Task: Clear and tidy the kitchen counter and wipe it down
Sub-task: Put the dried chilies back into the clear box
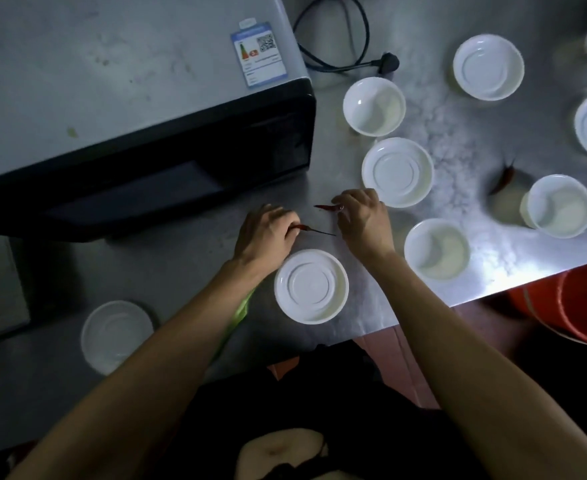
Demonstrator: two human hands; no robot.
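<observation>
Sticker (259,54) with unreadable print, microwave (112,98)

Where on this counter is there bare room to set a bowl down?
Bare steel lies between the microwave and the near-left bowl, and right of the power cord. The right side is crowded with white bowls and a chili.

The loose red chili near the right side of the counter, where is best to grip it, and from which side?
Probably from above, pinching the red chili at mid-body across its narrow width: it lies flat and slender on the counter, with bare steel on both long sides. Its exact outline is blurred.
</observation>
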